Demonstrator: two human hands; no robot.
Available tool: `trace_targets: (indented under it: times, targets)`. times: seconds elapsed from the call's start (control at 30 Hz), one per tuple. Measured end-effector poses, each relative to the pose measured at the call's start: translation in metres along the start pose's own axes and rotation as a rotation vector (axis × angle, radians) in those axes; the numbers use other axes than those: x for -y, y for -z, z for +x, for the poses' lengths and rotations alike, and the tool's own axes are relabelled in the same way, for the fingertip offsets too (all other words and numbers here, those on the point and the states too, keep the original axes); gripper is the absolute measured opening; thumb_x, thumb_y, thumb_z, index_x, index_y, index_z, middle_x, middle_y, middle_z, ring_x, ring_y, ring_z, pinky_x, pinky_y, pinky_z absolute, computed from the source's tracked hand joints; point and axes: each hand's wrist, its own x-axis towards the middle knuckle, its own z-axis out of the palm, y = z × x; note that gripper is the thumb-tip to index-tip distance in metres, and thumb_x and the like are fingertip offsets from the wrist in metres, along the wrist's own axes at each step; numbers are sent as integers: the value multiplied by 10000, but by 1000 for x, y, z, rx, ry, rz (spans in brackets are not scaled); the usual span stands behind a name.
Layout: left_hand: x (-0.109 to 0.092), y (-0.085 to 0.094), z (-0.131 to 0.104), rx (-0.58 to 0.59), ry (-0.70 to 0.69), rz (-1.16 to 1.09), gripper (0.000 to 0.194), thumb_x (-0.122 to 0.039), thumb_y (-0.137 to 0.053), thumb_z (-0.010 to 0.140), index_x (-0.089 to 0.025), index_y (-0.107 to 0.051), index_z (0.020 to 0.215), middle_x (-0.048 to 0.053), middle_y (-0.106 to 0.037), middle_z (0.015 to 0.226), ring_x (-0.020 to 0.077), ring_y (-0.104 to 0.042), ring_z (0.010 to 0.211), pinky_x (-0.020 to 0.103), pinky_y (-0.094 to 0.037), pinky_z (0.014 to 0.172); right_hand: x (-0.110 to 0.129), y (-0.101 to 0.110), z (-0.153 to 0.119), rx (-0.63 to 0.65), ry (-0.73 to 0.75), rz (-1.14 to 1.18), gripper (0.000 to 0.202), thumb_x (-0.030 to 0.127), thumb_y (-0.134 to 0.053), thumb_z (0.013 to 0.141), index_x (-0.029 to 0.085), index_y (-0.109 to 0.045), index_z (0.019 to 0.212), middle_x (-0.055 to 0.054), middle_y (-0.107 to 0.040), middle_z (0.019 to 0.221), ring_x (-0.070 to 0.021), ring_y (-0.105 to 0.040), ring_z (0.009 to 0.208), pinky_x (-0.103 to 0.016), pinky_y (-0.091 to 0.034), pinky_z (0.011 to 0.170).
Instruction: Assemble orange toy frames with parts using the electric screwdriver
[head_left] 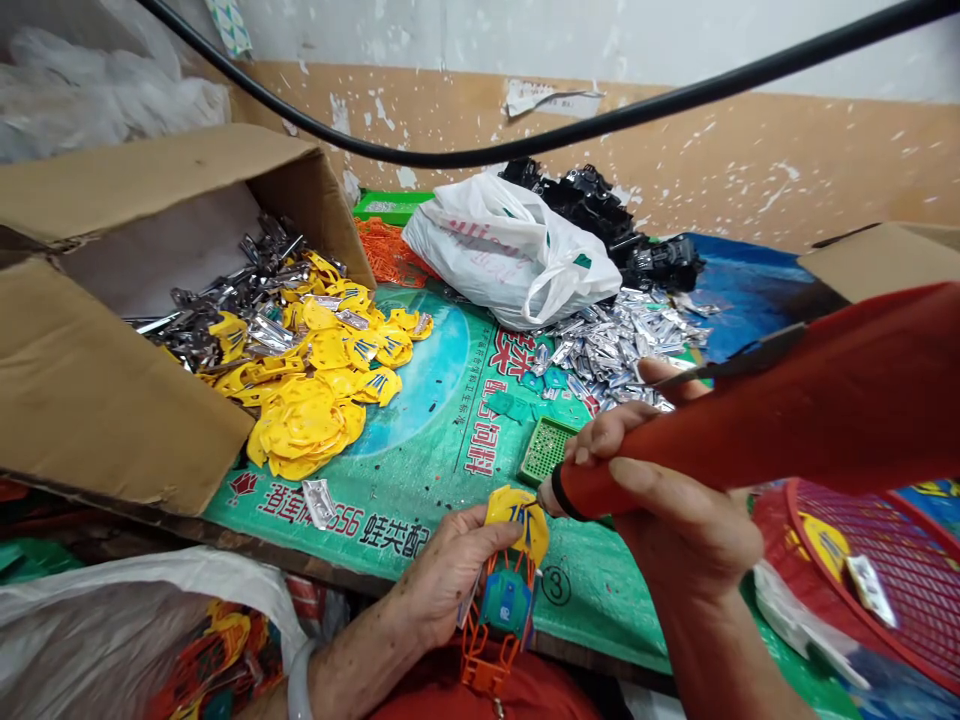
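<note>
My left hand (454,570) holds a toy body (504,600) at the front edge of the table, its thumb on the yellow cover at the far end. The toy has an orange frame and a teal middle part. My right hand (675,500) is wrapped round a red power screwdriver (757,410) that comes in from the right. The driver's tip meets the yellow cover (521,520); the contact spot is too small to make out. Just beyond the tip lies a small green tray (547,450) of tiny parts, partly hidden by my right fingers.
A cardboard box (97,390) spills yellow covers (307,425) and chrome parts at the left. Farther back are a white plastic bag (514,245), silver parts (622,335) and black parts (592,200). A red basket (885,560) stands right. A black cable (450,158) hangs across.
</note>
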Motion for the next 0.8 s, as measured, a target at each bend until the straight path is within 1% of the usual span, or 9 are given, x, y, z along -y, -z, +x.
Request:
trace_targets:
  times: [0.1,0.23,0.43,0.6,0.8]
  targets:
    - [0,0,1,-9,-8,11,280,-243,-717,718,-91,-705,953,70,-715,726,97,-593,528,186,-467,511,2,-1,0,-11,-7,22,503,103,-700,596,302,-599,1047,37,-618,657,-162,-588,583,-341,-513,560]
    - [0,-1,0,-11,-1,8,276,-238,-713,720,-91,-704,954,62,-707,706,93,-588,513,184,-463,500,3,-2,-1,-2,-6,19,486,119,-712,598,294,-605,1038,36,-613,660,-164,-589,578,-349,-517,559]
    - [1,0,0,12,-12,6,273,-238,-702,738,-90,-699,968,73,-715,731,95,-594,528,191,-473,519,-1,1,-1,21,4,24,528,121,-710,616,307,-583,1094,34,-626,672,-161,-591,598,-332,-516,564]
    - [1,-1,0,24,-26,-6,290,-253,-727,719,-92,-700,959,77,-719,759,101,-610,559,192,-483,543,-2,2,-1,27,-9,30,539,131,-719,618,305,-573,1106,37,-628,676,-161,-590,609,-331,-512,574]
    - [1,-2,-1,7,-17,-28,300,-281,-756,681,-97,-703,912,67,-712,725,105,-603,539,203,-488,527,-5,1,-5,34,2,3,558,136,-727,636,294,-548,1141,35,-625,694,-158,-590,623,-332,-509,600]
